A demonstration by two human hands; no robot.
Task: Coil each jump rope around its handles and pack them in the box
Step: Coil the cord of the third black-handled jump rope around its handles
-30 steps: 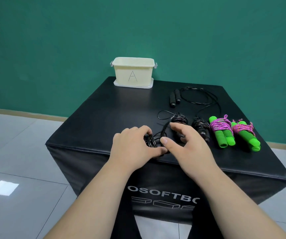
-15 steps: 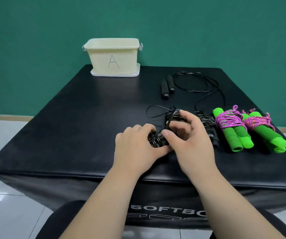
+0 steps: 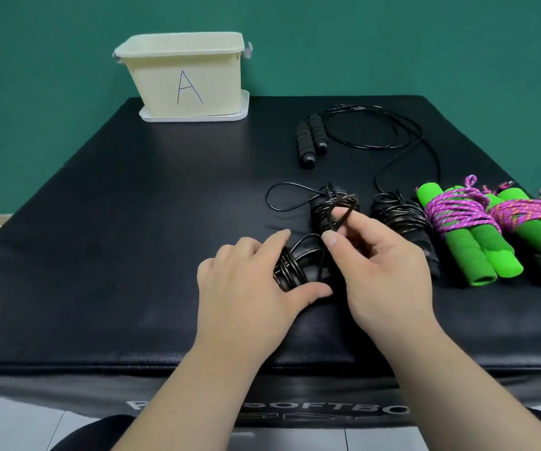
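My left hand [image 3: 246, 288] grips the handles of a black jump rope [image 3: 290, 270], its cord partly coiled round them. My right hand [image 3: 383, 271] pinches a loop of that same black cord and holds it up just right of the coil. Behind the hands lies another coiled black rope [image 3: 327, 209] with a loose loop on its left. A third coiled black rope [image 3: 399, 216] lies to its right. Two green-handled ropes with pink cord [image 3: 458, 219] [image 3: 520, 216] lie coiled at the right. An uncoiled black rope [image 3: 311, 138] lies further back. The cream box marked A [image 3: 181, 76] stands at the far left.
Everything sits on a black padded table [image 3: 132, 222] against a green wall. The box stands on a white lid [image 3: 194, 117]. The table's front edge runs just under my wrists, with tiled floor beyond at the left.
The camera has moved closer and lower over the table. My right hand has lifted a loop of cord up and to the right, while my left hand stays on the coiled handles.
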